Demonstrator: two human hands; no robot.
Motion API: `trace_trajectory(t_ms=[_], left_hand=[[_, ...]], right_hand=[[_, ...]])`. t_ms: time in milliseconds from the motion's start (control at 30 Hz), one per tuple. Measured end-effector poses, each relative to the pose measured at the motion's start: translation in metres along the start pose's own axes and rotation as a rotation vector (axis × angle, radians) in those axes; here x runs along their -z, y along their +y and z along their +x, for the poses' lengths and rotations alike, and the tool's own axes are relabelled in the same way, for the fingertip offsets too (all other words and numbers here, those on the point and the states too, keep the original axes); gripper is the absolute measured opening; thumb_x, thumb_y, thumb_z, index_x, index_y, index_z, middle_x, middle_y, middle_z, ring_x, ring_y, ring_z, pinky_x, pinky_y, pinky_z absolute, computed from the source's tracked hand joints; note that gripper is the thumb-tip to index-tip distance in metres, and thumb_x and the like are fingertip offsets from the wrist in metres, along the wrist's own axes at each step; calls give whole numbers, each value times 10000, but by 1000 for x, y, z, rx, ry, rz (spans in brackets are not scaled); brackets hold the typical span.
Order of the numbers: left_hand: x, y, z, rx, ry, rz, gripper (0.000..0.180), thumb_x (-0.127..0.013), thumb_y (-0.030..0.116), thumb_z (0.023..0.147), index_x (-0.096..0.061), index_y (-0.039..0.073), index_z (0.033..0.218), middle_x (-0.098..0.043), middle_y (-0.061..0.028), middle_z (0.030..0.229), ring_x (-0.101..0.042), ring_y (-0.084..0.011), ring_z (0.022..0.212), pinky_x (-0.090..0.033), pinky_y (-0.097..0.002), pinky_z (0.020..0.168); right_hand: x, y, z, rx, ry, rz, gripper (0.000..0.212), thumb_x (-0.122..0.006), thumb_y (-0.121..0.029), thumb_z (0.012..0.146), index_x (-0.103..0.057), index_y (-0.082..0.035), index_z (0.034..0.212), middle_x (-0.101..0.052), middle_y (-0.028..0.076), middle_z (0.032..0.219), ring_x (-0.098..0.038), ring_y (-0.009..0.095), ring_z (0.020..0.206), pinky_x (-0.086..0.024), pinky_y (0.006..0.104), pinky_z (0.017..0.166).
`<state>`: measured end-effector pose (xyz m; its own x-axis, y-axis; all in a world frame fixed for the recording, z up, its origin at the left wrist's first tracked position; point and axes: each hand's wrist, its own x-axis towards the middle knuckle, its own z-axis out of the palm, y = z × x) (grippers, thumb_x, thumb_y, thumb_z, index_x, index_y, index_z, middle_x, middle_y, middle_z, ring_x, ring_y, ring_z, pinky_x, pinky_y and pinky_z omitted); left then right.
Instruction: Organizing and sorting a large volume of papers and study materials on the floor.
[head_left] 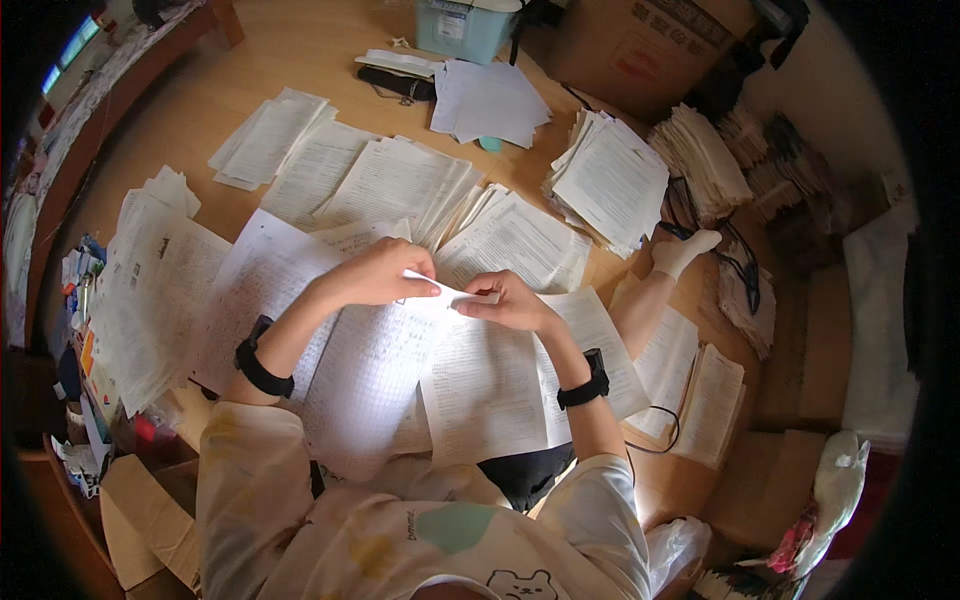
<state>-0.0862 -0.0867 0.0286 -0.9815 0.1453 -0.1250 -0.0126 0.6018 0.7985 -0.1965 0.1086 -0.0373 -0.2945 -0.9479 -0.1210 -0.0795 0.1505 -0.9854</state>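
The left hand [395, 274] and right hand [510, 302] pinched the top edge of a white, grid-ruled, handwritten paper sheet [370, 375] in front of the torso [385, 550], where light, even tension probably best kept it uncreased.

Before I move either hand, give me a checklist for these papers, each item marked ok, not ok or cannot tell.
1. Left hand has a grip on the grid-lined sheet: ok, pinched near its top edge.
2. Right hand has a grip too: ok, pinched at the top edge's other end.
3. Sheet flat: not ok, it curves down toward the lap.
4. Back of the sheet readable: cannot tell, it faces away.
5. Paper stack ahead on the right is apart from both hands: ok.
6. That stack squared up: not ok, its edges are uneven.
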Motion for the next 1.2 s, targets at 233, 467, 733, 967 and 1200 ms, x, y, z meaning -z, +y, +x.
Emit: trace_trajectory(t_ms=[233, 467, 733, 967, 1200], left_hand=[[26, 31, -31, -31, -37, 114, 242, -636, 206, 718, -600, -32, 728, -583, -134, 627, -534, -173, 546, -403, -279, 524], [29, 46, -48, 35, -20, 57, 224, -625, 193, 730, -592, -27, 711, -569, -131, 606, -507, -176, 518, -388, -286, 507], [44, 31, -63, -49, 112, 114, 195, -635, 151, 712, -556, -21, 662, -517, -95, 552, -440, -135, 504, -361, -273, 501], [47, 35, -69, 47, 190, -12, 170, -613, 129, 735, -553, -20, 679, -521, -59, 557, -430, -83, 527, -356, -246, 498], [54, 46, -73, -2, 211, 6, 110, -563, 67, 758, -549, -41, 776, -571, -92, 669, -521, -114, 620, -422, -249, 572]], right_hand=[[-17, -51, -9, 30, -30, -106, 166, -624, -147, 767, -614, 18, 769, -555, 1, 645, -438, 44, 597, -363, 208, 523], [-21, -74, -18, 82, -95, -308, 162, -631, -146, 759, -629, 15, 777, -550, 19, 575, -425, 45, 514, -348, 216, 460], [-1, -66, -29, 116, -11, -290, 121, -612, -105, 761, -626, 15, 753, -542, -11, 575, -426, 26, 532, -351, 200, 462], [3, -73, -37, 51, 57, -202, 95, -582, -55, 751, -602, 32, 781, -565, -2, 651, -469, 36, 592, -387, 193, 518], [13, -90, -50, 148, 232, -236, 101, -587, -63, 757, -602, 34, 784, -556, 7, 634, -471, 36, 585, -389, 195, 502]])
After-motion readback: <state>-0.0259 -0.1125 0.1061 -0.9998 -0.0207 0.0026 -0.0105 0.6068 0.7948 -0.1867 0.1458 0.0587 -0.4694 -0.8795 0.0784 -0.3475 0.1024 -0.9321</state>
